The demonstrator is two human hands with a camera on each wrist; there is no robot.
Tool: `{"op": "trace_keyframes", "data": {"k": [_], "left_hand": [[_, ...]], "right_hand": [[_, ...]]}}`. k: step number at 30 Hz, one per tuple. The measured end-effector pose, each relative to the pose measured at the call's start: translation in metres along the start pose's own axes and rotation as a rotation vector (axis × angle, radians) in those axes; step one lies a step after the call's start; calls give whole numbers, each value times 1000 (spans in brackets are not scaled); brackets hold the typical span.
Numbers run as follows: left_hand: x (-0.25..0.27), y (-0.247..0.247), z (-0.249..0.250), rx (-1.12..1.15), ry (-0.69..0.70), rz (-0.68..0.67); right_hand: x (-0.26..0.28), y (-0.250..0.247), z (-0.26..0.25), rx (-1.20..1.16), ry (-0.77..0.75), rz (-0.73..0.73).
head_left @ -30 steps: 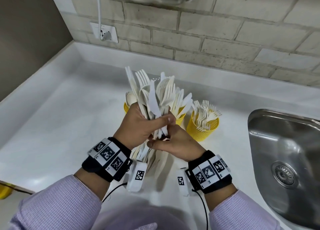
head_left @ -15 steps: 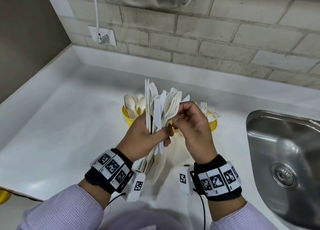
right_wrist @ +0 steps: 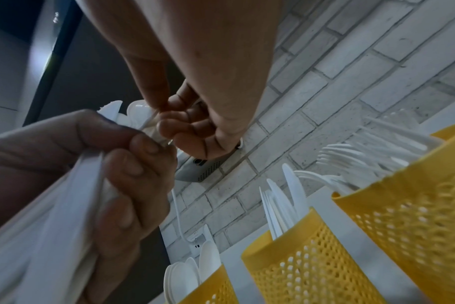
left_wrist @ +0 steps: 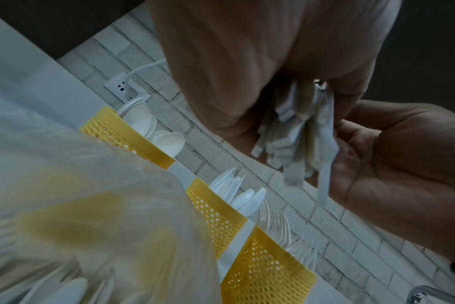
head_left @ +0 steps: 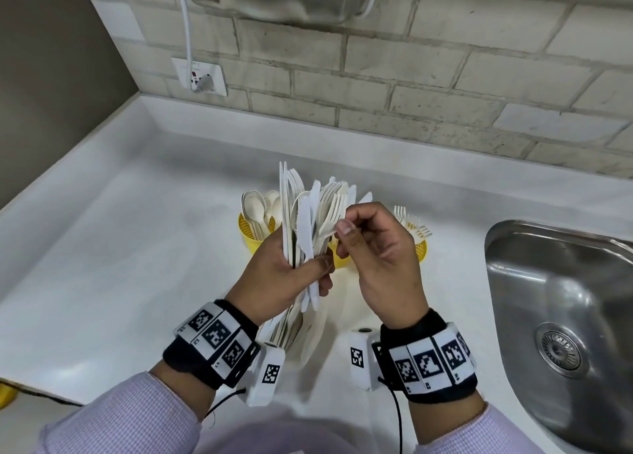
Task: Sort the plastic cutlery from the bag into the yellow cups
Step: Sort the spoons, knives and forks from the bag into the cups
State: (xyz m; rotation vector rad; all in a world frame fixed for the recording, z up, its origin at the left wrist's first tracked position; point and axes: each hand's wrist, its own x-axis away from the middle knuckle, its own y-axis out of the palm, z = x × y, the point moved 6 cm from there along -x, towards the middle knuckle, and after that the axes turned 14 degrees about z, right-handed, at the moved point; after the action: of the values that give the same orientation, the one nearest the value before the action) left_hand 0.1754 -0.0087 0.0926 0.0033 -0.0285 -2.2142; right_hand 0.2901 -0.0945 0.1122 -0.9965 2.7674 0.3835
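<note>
White table (head_left: 102, 248) runs along a pale brick wall (head_left: 445, 87), with a steel sink (head_left: 555, 299) at its right edge and a socket (head_left: 200, 76) on the wall near the far left corner. From the head view, the left hand (head_left: 281, 275) has its grip wrapped round an upright bundle of plastic cutlery (head_left: 305, 213), while the right hand (head_left: 380, 258) pinches one fork (head_left: 330, 213) from that bundle between thumb and fingers. Yellow cups (head_left: 251, 234) stand in a row behind the hands, toward the table's far edge, already holding spoons and forks.

Left wrist view: the bundle's handles (left_wrist: 294, 139) hang below the closed fingers, and a clear bag (left_wrist: 78, 205) with more cutlery fills the lower left beside three mesh cups (left_wrist: 216, 214).

Right wrist view: the fingertips (right_wrist: 169, 123) nip the thin fork stem; knives stand in the middle cup (right_wrist: 307, 257)
</note>
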Motion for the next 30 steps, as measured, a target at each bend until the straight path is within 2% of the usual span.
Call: {"op": "trace_keyframes", "data": {"k": [6, 17, 24, 30], "left_hand": [[1, 1, -1, 44, -16, -32], [2, 0, -3, 7, -3, -2], [3, -3, -2, -24, 30, -2], [2, -5, 1, -54, 65, -8]], "right_hand": [[-2, -2, 1, -68, 43, 31], [-4, -9, 2, -112, 92, 54], [-6, -11, 3, -371, 223, 154], [-11, -9, -2, -544, 323, 132]]}}
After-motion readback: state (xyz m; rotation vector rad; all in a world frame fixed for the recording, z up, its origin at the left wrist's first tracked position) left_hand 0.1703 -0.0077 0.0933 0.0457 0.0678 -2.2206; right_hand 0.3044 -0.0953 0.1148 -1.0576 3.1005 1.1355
